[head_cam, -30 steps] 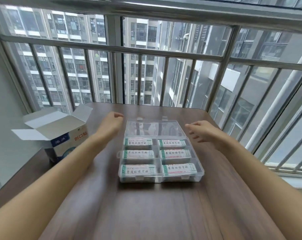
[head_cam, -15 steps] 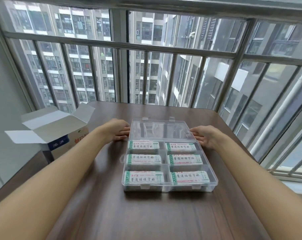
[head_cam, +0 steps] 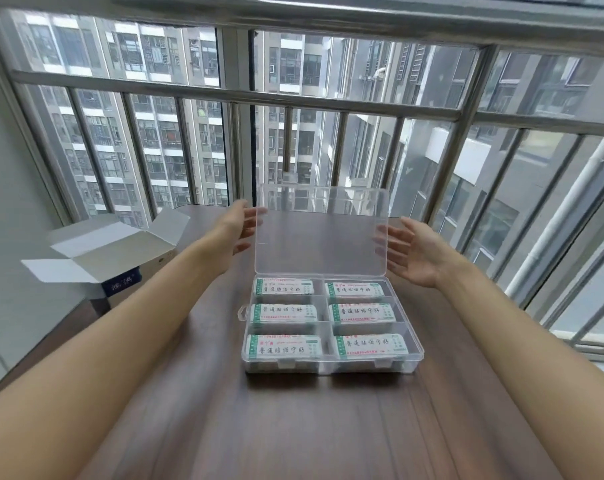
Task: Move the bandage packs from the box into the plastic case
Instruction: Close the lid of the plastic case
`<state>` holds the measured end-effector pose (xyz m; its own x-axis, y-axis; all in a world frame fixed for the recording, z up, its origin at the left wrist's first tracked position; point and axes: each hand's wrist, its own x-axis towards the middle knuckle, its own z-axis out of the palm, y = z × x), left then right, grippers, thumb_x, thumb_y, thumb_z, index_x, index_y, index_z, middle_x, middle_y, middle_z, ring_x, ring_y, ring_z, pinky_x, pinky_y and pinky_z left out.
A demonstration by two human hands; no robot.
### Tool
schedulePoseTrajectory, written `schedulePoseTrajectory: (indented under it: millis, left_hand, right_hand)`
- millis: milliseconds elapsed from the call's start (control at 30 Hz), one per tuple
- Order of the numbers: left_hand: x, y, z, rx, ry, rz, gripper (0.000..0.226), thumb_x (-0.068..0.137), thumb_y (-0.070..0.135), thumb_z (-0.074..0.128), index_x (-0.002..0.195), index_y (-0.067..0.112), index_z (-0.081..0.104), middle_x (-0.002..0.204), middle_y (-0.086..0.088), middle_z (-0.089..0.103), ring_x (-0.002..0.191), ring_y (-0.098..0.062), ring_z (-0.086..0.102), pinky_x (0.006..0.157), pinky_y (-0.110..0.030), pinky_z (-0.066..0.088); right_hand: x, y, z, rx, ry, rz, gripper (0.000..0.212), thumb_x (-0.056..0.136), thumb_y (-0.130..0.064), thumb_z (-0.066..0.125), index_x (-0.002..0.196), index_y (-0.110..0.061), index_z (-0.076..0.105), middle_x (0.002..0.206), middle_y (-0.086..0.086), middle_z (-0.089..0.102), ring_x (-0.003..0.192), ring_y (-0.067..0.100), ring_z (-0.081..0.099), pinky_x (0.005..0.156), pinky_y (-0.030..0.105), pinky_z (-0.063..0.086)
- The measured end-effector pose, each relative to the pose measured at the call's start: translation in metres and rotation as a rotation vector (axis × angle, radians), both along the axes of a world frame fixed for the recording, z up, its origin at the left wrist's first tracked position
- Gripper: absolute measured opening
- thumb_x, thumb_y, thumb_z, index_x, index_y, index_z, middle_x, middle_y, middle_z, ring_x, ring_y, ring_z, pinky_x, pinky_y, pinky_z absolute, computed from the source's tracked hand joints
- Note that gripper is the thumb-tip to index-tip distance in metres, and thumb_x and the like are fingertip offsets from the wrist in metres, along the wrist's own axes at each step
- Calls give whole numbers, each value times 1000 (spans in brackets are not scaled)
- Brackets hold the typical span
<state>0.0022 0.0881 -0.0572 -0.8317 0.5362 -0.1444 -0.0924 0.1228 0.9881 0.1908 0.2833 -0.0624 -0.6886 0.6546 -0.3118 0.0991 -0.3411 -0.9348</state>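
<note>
Your left hand [head_cam: 236,226] and your right hand [head_cam: 415,252] stand at the two side edges of the clear plastic lid [head_cam: 321,230], which is raised nearly upright on its hinge. The fingers of both hands are straight and spread. They reach behind the lid edges, but if they touch it or only stay just beside it, I cannot tell.

The transparent plastic case with six compartments [head_cam: 419,348] sits in the middle of the dark brown wooden desk [head_cam: 293,427]. Each compartment holds one white bandage pack with green edges [head_cam: 284,312], so I judge the moving itself is finished. The white and blue cardboard box [head_cam: 120,252] stands open at the left edge of the desk, well apart from the case. Its inside is not visible.

The step in hand looks like the closing of the case. The next move calls for bringing the lid down evenly with both hands and pressing the two front latches.

The packs carry black Chinese writing, about "普通贴诺宁好", though the characters are not sharp. The box front shows white characters on blue, too blurred to read.
</note>
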Motion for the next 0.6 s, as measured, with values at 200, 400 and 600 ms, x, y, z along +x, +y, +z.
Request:
schedulePoseTrajectory:
  millis: [200, 400, 600]
  left_hand:
    - [36, -37, 5, 28, 440, -101, 20, 98, 23, 46, 108, 17, 63, 115, 1, 61, 108, -14, 54, 97, -31, 42]
    - [61, -87, 4, -68, 1048, -138, 37, 84, 31, 69, 119, 21, 63, 114, 9, 65, 103, -5, 60, 89, -28, 49]
    - [85, -122, -29, -300, 1377, -262, 38, 88, 38, 64, 126, 38, 58, 128, 21, 58, 116, -1, 55, 93, -30, 50]
  right_hand:
    - [37, -21, 18, 480, -138, 124, 38, 97, -45, 38, 112, -20, 63, 118, 1, 64, 104, 17, 60, 93, 34, 42]
    - [81, -61, 29, 1171, -142, 227, 43, 87, -25, 64, 129, -26, 53, 122, -7, 57, 107, 8, 57, 95, 29, 44]
    - [115, -79, 2, 1424, -298, 352, 46, 84, -42, 63, 128, -41, 51, 127, -18, 55, 113, 0, 53, 99, 33, 45]
